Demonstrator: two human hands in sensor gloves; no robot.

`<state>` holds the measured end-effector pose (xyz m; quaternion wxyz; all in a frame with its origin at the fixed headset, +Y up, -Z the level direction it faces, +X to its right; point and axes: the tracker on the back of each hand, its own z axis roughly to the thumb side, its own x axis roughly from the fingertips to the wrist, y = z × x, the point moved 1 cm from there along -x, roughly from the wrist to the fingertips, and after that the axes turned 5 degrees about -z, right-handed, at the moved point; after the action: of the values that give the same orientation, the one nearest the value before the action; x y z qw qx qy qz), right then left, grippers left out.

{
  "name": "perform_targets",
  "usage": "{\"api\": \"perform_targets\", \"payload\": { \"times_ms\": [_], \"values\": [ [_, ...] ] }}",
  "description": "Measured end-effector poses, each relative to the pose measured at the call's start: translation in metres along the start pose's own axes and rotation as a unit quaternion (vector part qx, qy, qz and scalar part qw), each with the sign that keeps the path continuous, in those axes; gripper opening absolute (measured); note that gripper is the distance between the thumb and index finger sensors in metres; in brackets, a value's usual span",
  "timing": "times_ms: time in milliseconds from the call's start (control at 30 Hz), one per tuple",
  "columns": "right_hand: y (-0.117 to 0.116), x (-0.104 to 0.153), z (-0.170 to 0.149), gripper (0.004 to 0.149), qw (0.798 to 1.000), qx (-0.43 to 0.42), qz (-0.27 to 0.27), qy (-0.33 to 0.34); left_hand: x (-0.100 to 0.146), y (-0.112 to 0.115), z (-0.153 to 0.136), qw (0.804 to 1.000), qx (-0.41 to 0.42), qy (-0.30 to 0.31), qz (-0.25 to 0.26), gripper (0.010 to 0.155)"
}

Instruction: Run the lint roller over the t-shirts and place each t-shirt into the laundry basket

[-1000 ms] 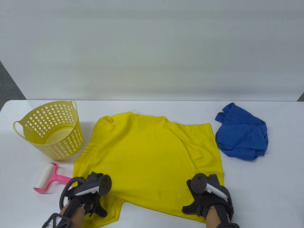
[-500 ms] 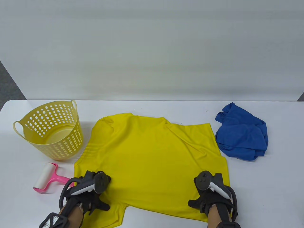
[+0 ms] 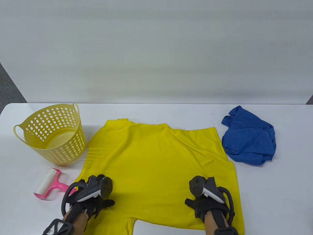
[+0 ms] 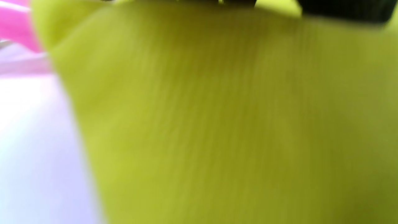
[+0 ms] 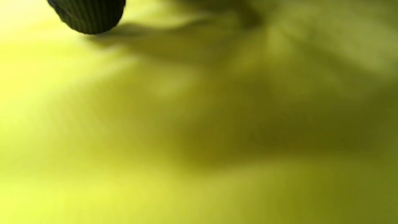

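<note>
A yellow t-shirt (image 3: 156, 156) lies spread flat on the white table, its near edge running off the bottom of the table view. My left hand (image 3: 97, 203) rests on its near left part, thumb splayed out to the right. On the near right part lies my right hand (image 3: 207, 205), thumb out to the left. Trackers hide most fingers. Yellow cloth (image 4: 217, 124) fills the blurred left wrist view, with a pink roller handle (image 4: 18, 28) at the top left. In the right wrist view one fingertip (image 5: 90, 15) touches the cloth (image 5: 199, 140). The pink lint roller (image 3: 47, 183) lies left of my left hand, untouched.
A yellow perforated laundry basket (image 3: 71, 149) stands at the left, with nothing seen inside. A crumpled blue t-shirt (image 3: 249, 137) lies at the right, close to the yellow shirt's edge. A grey wall rises behind the table's far edge.
The yellow shirt slid toward me and stretched flatter, its far edge drawing back. Both hands shifted on it; the right one moved left, and the shirt's right edge reaches further right.
</note>
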<state>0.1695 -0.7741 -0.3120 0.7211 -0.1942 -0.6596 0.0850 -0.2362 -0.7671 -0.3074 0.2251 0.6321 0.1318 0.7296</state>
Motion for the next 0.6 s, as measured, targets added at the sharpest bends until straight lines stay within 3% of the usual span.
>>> {"api": "perform_targets", "payload": {
  "times_ms": [167, 200, 333, 400, 433, 500, 567, 600],
  "values": [
    [0.008, 0.006, -0.004, 0.058, 0.999, -0.032, -0.037, 0.007, 0.003, -0.007, 0.006, 0.999, -0.018, -0.012, 0.05, 0.062],
    [0.009, 0.007, -0.003, 0.056, 0.998, -0.027, -0.048, 0.009, 0.003, -0.007, 0.007, 0.998, -0.022, -0.016, 0.049, 0.06],
    [0.019, 0.01, 0.003, 0.051, 0.984, 0.033, -0.176, 0.009, 0.004, -0.007, 0.009, 0.997, -0.034, -0.035, 0.056, 0.056],
    [0.016, 0.008, 0.001, 0.061, 0.982, 0.037, -0.187, 0.015, 0.004, -0.005, 0.009, 0.996, -0.041, -0.036, 0.065, 0.059],
    [0.014, 0.006, -0.001, 0.066, 0.983, 0.036, -0.179, 0.019, 0.004, -0.004, 0.009, 0.996, -0.043, -0.037, 0.069, 0.064],
    [0.005, 0.0, -0.008, 0.074, 0.993, 0.033, -0.113, -0.007, 0.002, -0.001, 0.008, 0.996, -0.051, -0.028, 0.066, 0.078],
    [-0.007, -0.005, -0.019, 0.081, 0.999, 0.025, -0.022, -0.036, 0.0, 0.002, 0.004, 0.998, -0.04, -0.016, 0.044, 0.089],
    [-0.01, -0.007, -0.027, 0.082, 0.998, 0.004, 0.017, -0.056, -0.003, 0.003, 0.001, 1.0, -0.02, -0.005, 0.01, 0.094]
  ]
}}
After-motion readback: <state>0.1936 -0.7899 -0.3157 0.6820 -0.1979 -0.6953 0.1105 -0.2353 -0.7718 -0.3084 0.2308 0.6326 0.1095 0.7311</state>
